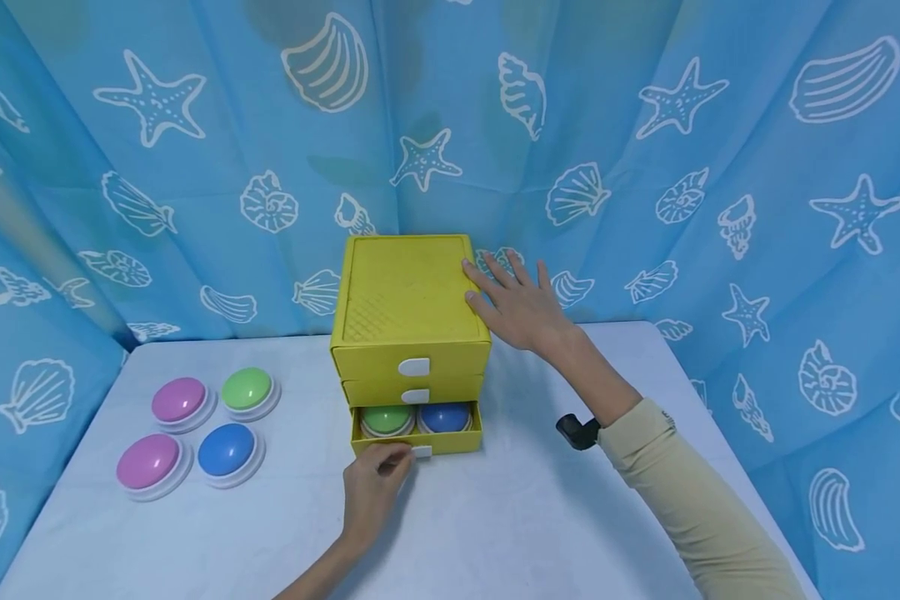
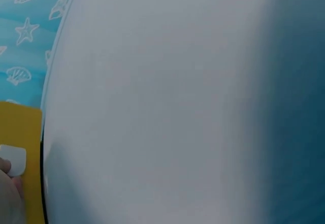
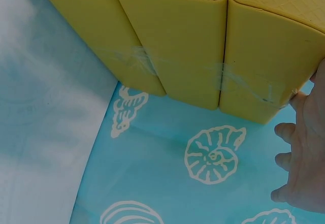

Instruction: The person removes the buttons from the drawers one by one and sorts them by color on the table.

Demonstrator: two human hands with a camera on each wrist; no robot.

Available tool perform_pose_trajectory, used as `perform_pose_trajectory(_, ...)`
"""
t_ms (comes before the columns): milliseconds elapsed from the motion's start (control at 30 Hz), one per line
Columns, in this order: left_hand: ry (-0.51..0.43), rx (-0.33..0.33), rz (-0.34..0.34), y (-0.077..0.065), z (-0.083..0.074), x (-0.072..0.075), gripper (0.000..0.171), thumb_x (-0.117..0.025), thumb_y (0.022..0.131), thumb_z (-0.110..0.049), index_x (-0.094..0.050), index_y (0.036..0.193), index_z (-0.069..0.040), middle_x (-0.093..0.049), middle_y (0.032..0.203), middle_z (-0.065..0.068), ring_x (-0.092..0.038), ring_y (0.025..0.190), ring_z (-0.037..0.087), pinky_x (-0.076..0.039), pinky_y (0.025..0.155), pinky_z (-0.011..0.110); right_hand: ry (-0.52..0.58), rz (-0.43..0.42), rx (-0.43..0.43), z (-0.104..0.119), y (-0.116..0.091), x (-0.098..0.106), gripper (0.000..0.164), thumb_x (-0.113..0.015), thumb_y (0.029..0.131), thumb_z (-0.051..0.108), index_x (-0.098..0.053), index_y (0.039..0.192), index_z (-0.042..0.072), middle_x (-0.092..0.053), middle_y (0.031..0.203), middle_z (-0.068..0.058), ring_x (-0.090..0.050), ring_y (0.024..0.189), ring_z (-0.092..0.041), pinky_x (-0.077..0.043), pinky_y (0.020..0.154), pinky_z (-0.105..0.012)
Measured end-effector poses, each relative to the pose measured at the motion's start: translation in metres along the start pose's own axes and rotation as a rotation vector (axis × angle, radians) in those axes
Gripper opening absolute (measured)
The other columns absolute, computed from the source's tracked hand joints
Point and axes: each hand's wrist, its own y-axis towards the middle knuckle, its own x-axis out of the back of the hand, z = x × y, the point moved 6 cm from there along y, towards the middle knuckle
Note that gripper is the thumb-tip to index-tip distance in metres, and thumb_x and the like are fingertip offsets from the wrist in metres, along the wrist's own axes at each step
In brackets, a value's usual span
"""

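Note:
A yellow three-drawer box [image 1: 408, 292] stands at the back of the table, its bottom drawer [image 1: 450, 444] pulled partway out. Inside that drawer sit a green domed button [image 1: 387, 418] and a blue domed button [image 1: 445, 417], both on white bases. My left hand [image 1: 371, 492] pinches the white pull tab [image 2: 15, 159] on the drawer's front. Fingers spread, my right hand [image 1: 521, 307] rests against the upper right edge of the box. In the right wrist view, its fingertips are at the side of the top section, where clear tape [image 3: 244, 89] crosses the seams.
To the left on the white table [image 1: 300, 533] lie two pink domed buttons [image 1: 148, 461], a green one [image 1: 246, 388] and a blue one [image 1: 226, 449]. A blue curtain [image 1: 450, 108] with shell prints hangs close behind the box. A black device [image 1: 577, 432] is on the right wrist.

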Motion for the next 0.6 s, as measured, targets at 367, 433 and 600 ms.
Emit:
perform_pose_trajectory(367,0.020,-0.051,-0.026,-0.016,-0.007,0.006,0.020,-0.082,0.076,0.006,-0.078,0.090,-0.007,-0.072,0.084,-0.002,-0.067,0.075,0.008,-0.058,0.066,0.020,0.003,0.000,0.000,0.000,0.000,0.000,0.062,-0.018,0.106,0.056,-0.009,0.161,0.030,-0.005,0.167,-0.003,0.009,0.151,-0.032,0.010,0.116,-0.063)
perform_pose_trajectory(433,0.028,-0.053,-0.028,-0.018,-0.008,0.007,0.020,-0.082,0.076,0.007,-0.078,0.089,-0.007,-0.072,0.084,-0.002,-0.067,0.074,0.008,-0.058,0.065,0.020,0.004,0.000,0.001,0.000,0.000,0.000,0.062,-0.018,0.106,0.056,-0.009,0.161,0.030,-0.005,0.167,-0.003,0.008,0.151,-0.032,0.010,0.116,-0.063)
perform_pose_trajectory(600,0.041,-0.042,-0.027,-0.023,-0.011,0.008,0.021,-0.083,0.075,0.007,-0.079,0.089,-0.007,-0.073,0.084,-0.001,-0.068,0.074,0.008,-0.058,0.065,0.020,0.006,0.001,0.000,0.000,0.000,0.000,0.062,-0.017,0.105,0.057,-0.008,0.161,0.030,-0.004,0.167,-0.003,0.010,0.151,-0.031,0.010,0.116,-0.063)
